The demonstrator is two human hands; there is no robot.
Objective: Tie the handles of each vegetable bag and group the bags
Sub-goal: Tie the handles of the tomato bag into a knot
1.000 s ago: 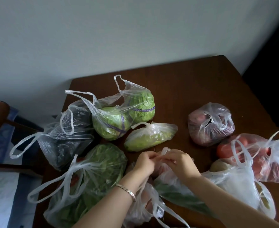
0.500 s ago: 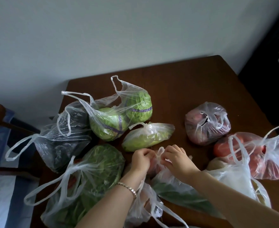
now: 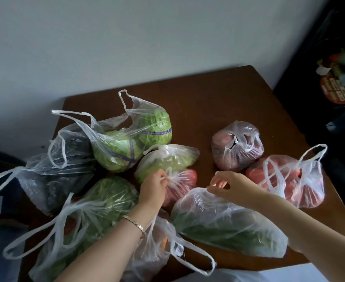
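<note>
Now, left grip (image 3: 153,190): thumb and fingers pinching the gathered neck of the red bag (image 3: 185,180); the film fans out in pleats from the pinch.
Right grip (image 3: 228,186): clear of the red bag, at its 3 o'clock. Fingers curl downward and the thumb tip is at the top film of the long green bag (image 3: 228,226); whether it pinches that film cannot be told.
Red bag: middle of the counter (image 3: 208,102), wedged between 2 neighbours. Clock places below are read from it, with 12 toward the wall (image 3: 126,37).
11 o'clock: pale green bag (image 3: 167,159), knotted, touching the red bag.
10 o'clock: cabbage bag (image 3: 126,145), 2 heads banded with purple tape, both handles loose and standing up.
9 o'clock: dark bag (image 3: 51,174), handles loose, 1 trailing past the counter's edge.
8 o'clock: leafy bag (image 3: 106,202), handles loose.
6 o'clock: near bag (image 3: 157,249), something orange inside, handles loose, partly hidden under the left forearm and its bracelet (image 3: 134,222).
5 o'clock: long green bag, lying on its side, covering the red bag's near edge.
3 o'clock: tomato bag (image 3: 302,186), handles loose, beyond the right grip.
2 o'clock: purple-red bag (image 3: 236,151), knotted, just beside the tomato bag.
In the way: the left grip hides the red bag's left side.
Far 2 o'clock: dark shelf (image 3: 342,82) with colourful things, off the counter.
</note>
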